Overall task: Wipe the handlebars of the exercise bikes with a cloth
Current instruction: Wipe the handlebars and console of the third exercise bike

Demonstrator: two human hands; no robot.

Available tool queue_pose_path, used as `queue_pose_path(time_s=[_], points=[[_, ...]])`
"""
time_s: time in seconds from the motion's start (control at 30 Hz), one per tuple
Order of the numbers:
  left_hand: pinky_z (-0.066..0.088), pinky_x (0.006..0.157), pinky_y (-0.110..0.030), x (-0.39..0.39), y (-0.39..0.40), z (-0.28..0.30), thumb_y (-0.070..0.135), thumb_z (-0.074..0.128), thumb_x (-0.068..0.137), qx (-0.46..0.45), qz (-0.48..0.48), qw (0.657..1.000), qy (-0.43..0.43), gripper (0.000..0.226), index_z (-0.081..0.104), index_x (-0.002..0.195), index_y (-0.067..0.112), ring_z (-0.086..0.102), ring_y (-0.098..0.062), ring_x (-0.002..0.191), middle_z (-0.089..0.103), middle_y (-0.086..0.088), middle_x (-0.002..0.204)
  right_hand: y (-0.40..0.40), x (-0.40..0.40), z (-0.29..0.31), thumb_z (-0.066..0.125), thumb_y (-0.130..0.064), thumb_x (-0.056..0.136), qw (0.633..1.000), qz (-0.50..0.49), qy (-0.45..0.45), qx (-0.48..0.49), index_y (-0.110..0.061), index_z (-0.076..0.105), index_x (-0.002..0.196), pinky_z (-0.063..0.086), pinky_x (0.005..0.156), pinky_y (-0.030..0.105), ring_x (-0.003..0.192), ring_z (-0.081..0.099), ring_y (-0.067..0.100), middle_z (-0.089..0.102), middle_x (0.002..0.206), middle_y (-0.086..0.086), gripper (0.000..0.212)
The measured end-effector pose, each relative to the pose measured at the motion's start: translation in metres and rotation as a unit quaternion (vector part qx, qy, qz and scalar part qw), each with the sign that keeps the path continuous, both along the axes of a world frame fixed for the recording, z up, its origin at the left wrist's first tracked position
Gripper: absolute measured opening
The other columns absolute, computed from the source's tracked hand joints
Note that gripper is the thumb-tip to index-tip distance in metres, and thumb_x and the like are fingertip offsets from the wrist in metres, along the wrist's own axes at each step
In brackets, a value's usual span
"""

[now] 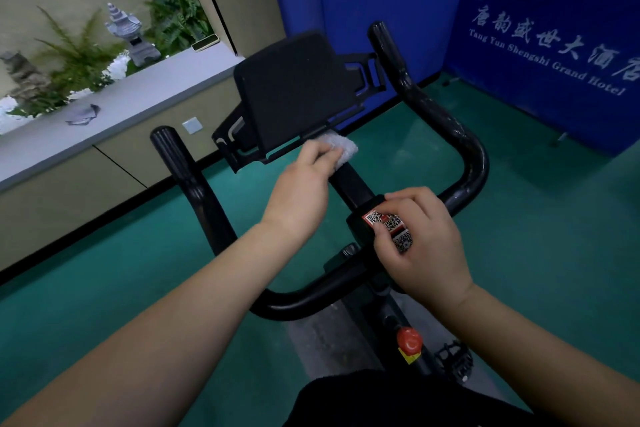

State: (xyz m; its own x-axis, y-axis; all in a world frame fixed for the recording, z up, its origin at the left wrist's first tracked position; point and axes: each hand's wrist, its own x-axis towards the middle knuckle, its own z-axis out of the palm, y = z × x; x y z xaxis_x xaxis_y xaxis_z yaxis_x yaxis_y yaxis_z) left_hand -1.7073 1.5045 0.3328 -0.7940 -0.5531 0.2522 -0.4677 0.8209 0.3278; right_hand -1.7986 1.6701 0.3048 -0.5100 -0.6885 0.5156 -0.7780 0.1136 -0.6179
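Note:
A black exercise bike fills the middle of the view, its handlebars (464, 146) curving round both sides. My left hand (304, 184) holds a white cloth (341, 147) against the centre stem, just below the black tablet holder (294, 94). My right hand (422, 243) grips the black block on the stem that carries QR-code stickers (388, 224). The left handlebar arm (183, 177) stands free of both hands.
A red knob (409, 340) and a pedal (453, 359) sit lower on the frame. Blue hotel barrier panels (554, 45) stand at the right and behind. A grey ledge (104, 114) with plants and a stone lantern runs along the left. The floor is green.

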Motion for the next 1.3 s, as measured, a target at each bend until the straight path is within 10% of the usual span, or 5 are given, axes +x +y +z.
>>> queue_pose_path(time_s=[0.4, 0.73, 0.83, 1.07, 1.3], points=[[0.025, 0.081, 0.007, 0.036, 0.061, 0.026, 0.019, 0.054, 0.091, 0.174, 0.073, 0.972, 0.138, 0.028, 0.052, 0.119, 0.019, 0.041, 0.013, 0.094, 0.039, 0.01, 0.115, 0.004, -0.003, 0.014, 0.065, -0.023, 0.082, 0.999, 0.022, -0.012, 0.046, -0.017, 0.073, 0.093, 0.028, 0.091, 0.007, 0.098, 0.052, 0.017, 0.056, 0.101, 0.0, 0.015], [0.049, 0.086, -0.027, 0.054, 0.093, 0.046, 0.024, 0.042, 0.096, 0.341, 0.059, 0.905, 0.246, 0.029, 0.051, 0.121, 0.034, 0.06, 0.0, 0.102, 0.061, 0.017, 0.117, -0.002, 0.011, 0.052, 0.068, -0.028, 0.083, 0.96, 0.055, -0.273, 0.038, -0.029, 0.059, 0.106, 0.056, 0.073, 0.033, 0.078, 0.067, 0.008, 0.07, 0.085, -0.007, 0.025], [0.044, 0.084, -0.014, 0.061, 0.09, 0.034, 0.016, 0.049, 0.093, 0.269, 0.098, 0.946, 0.148, 0.027, 0.055, 0.115, 0.032, 0.058, 0.002, 0.096, 0.059, 0.018, 0.112, 0.005, -0.016, 0.056, 0.06, -0.024, 0.086, 0.959, 0.029, -0.28, 0.044, -0.038, 0.056, 0.115, 0.05, 0.06, 0.026, 0.062, 0.059, 0.009, 0.061, 0.068, -0.002, 0.032], [0.043, 0.091, -0.036, 0.065, 0.104, 0.003, 0.039, 0.038, 0.095, 0.09, 0.059, 0.987, -0.122, 0.031, 0.051, 0.121, 0.03, 0.051, -0.021, 0.107, 0.059, 0.005, 0.113, 0.025, -0.076, 0.031, 0.064, -0.024, 0.084, 0.975, -0.051, -0.015, 0.217, -0.028, 0.068, 0.116, 0.038, 0.082, 0.022, 0.095, 0.054, 0.023, 0.051, 0.099, 0.003, 0.032], [0.044, 0.083, -0.035, 0.064, 0.105, -0.001, 0.037, 0.031, 0.096, 0.048, 0.044, 0.991, -0.114, 0.029, 0.05, 0.116, 0.027, 0.051, -0.021, 0.101, 0.062, 0.005, 0.106, 0.025, -0.076, 0.022, 0.054, -0.031, 0.088, 0.991, 0.015, 0.081, 0.108, -0.018, 0.07, 0.111, 0.039, 0.098, 0.038, 0.11, 0.05, 0.026, 0.055, 0.12, 0.008, 0.031]])
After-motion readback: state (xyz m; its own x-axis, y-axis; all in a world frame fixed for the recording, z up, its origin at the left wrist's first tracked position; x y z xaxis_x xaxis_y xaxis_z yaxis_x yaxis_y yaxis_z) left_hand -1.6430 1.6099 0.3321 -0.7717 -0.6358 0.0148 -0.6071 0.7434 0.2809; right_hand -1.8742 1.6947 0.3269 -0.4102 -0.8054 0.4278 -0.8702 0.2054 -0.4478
